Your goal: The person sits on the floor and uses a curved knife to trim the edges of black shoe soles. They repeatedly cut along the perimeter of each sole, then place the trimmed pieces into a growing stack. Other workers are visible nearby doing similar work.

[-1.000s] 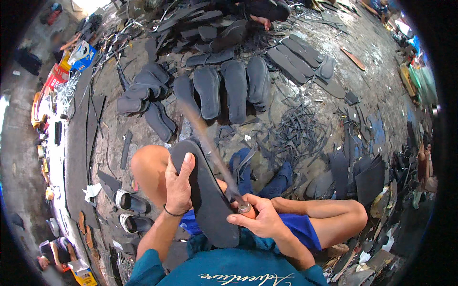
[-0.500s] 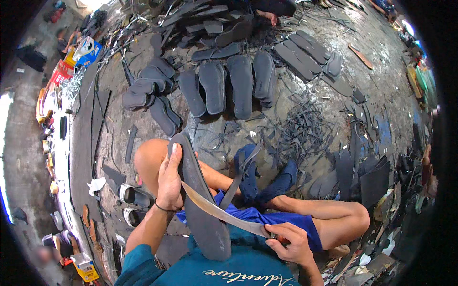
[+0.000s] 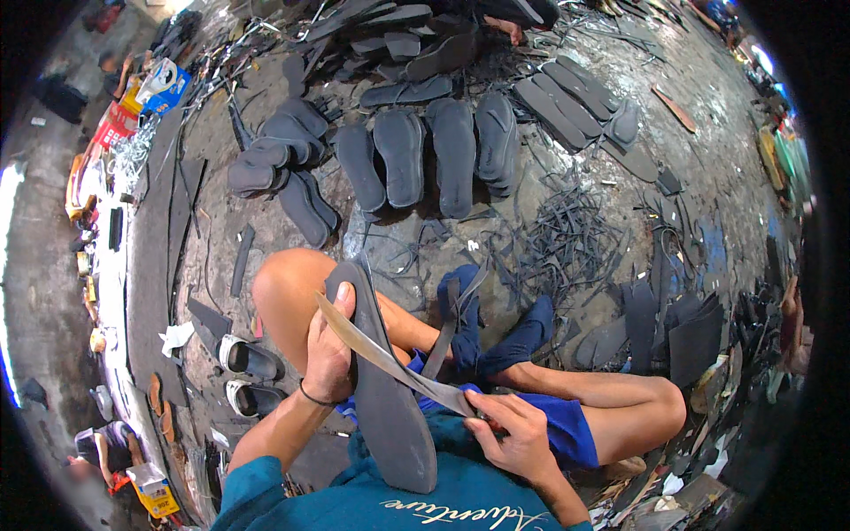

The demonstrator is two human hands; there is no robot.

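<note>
My left hand (image 3: 329,354) grips a dark grey shoe sole (image 3: 397,434) by its edge near the upper end, thumb on its face. The sole slants across my lap, its lower end against my teal shirt. In my right hand (image 3: 513,434) is a knife with a long, curved blade (image 3: 376,352), fingers closed at the blade's base; its handle is mostly hidden. The blade lies across the sole, its tip beside my left thumb. A thin dark strip (image 3: 447,332) trails from the sole's right side toward my foot; the blade partly hides where it joins.
Ahead on the floor stand stacked soles (image 3: 399,159), with more piled to their left (image 3: 282,146). A heap of dark trimmings (image 3: 575,234) lies at right, near my socked feet (image 3: 522,332). White-and-grey slippers (image 3: 251,358) sit at left. Another person's hand (image 3: 505,31) shows at the far side.
My right hand and the knife have moved up and to the left across the sole. The sole and my left hand have shifted slightly right and down.
</note>
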